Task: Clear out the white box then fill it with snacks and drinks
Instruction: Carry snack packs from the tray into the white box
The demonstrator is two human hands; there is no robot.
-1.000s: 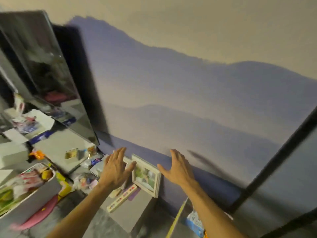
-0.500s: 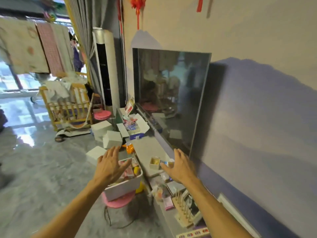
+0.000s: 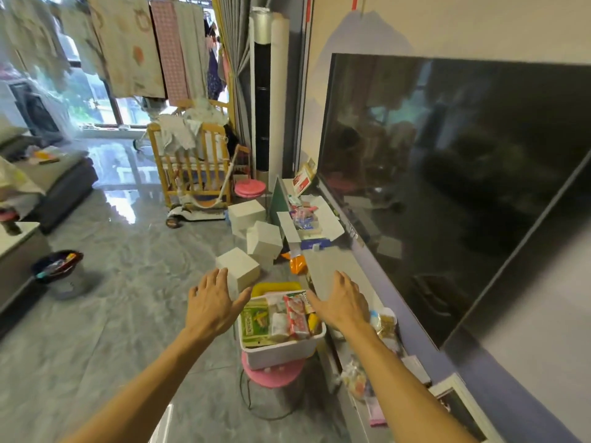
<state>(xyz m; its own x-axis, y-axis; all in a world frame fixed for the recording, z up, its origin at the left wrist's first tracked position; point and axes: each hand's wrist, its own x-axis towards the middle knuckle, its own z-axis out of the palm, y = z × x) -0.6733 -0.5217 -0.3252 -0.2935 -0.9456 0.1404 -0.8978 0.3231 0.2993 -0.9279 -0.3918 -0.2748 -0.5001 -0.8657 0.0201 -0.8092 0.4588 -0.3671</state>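
The white box (image 3: 281, 351) stands on a pink stool (image 3: 271, 375) beside the low TV shelf. It holds several packets, among them a green snack pack (image 3: 254, 321) and a red-and-white packet (image 3: 296, 316). My left hand (image 3: 212, 305) hovers just left of the box, fingers spread, holding nothing. My right hand (image 3: 342, 302) hovers over the box's right edge, also spread and holding nothing. Both palms face down.
A large dark TV (image 3: 447, 187) fills the right side above the grey shelf (image 3: 332, 266), which carries loose snacks (image 3: 383, 321) and an open cardboard box (image 3: 307, 225). White cubes (image 3: 240, 270) lie on the floor ahead. A small bin (image 3: 59, 270) stands at left, a wooden crib (image 3: 195, 167) farther back.
The view has swung left from the wall and picture frame to the room and the box. Both hands now hover at the white box's sides, still spread and holding nothing.
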